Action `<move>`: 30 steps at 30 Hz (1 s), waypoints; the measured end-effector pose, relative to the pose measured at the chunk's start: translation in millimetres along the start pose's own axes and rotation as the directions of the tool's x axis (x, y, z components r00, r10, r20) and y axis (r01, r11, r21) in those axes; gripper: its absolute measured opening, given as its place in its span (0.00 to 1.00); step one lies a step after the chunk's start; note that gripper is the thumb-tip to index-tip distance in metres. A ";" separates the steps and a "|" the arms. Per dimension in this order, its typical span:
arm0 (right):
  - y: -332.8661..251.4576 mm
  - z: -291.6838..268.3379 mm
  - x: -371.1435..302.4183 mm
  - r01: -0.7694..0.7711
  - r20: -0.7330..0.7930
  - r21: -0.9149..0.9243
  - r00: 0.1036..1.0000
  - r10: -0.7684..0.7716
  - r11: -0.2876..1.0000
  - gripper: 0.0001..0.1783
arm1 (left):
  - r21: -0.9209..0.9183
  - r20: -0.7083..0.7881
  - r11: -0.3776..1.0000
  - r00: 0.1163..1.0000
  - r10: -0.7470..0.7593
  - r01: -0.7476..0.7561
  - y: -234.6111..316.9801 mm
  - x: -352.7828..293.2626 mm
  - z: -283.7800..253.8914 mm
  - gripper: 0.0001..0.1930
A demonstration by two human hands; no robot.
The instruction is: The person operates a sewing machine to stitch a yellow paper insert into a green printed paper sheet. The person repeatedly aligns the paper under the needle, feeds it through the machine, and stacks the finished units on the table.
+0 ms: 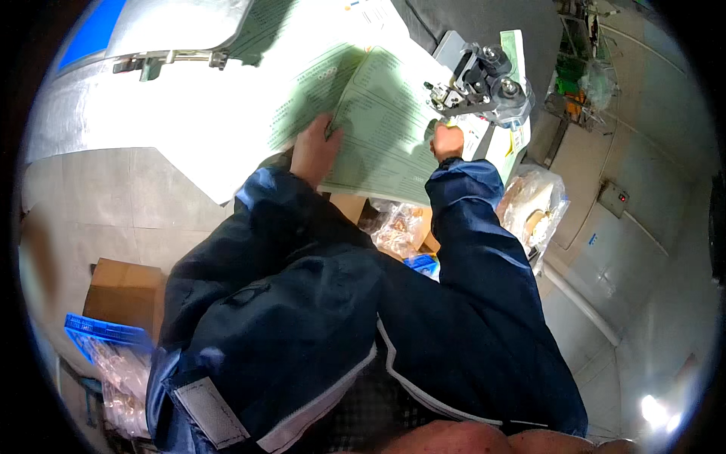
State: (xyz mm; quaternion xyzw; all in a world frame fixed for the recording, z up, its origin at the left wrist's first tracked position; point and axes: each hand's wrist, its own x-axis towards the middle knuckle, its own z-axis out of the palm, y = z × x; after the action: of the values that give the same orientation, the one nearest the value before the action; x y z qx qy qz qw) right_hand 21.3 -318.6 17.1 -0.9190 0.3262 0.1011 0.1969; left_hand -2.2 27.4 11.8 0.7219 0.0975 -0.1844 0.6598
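Observation:
Pale green printed sheets (pixel 386 125) lie over the work table under bright light. My left hand (pixel 314 151) is closed at the left edge of the upper sheet, its thumb near the forefinger. Whatever it pinches is hidden by the fingers. Farther right, my right hand (pixel 448 141) is closed in a loose fist on the sheet, just in front of a small machine (pixel 488 79) with black rollers and metal parts. What its fingers hold, if anything, does not show. A narrow green printed strip (pixel 512 51) stands behind the machine.
A metal plate (pixel 178 26) with a hinged fitting covers the far left. Below the table edge are a clear bag (pixel 397 227), cardboard and a blue item (pixel 423 265). Another plastic bag (pixel 533 204) hangs at right. A carton (pixel 125 295) and blue bin (pixel 110 329) stand lower left.

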 end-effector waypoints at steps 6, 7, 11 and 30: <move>-69.5 -37.4 -27.0 -0.303 0.173 0.210 0.947 0.269 0.930 0.14 | 0.019 -0.074 0.997 0.995 0.072 -0.071 -13.9 4.3 -1.8 0.15; -80.1 -52.0 -32.0 -0.363 0.269 0.201 0.914 0.305 0.910 0.14 | 0.009 -0.057 1.000 0.998 0.018 -0.018 -7.2 3.0 -6.4 0.15; -89.5 -83.0 -40.3 -0.429 0.323 0.184 0.876 0.357 0.885 0.14 | -0.063 -0.047 0.998 0.999 0.006 -0.009 -9.7 -1.7 -2.4 0.16; -88.9 -85.2 -37.8 -0.418 0.444 0.271 0.853 0.272 0.867 0.11 | 0.007 -0.059 0.998 0.997 -0.058 0.058 2.2 0.8 -4.9 0.12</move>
State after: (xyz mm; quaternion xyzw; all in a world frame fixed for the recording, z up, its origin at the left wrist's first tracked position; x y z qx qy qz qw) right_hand 54.1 -270.8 132.1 -0.7532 0.4552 0.2560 0.4001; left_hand 0.1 31.9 13.8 0.7269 0.1371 -0.1825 0.6477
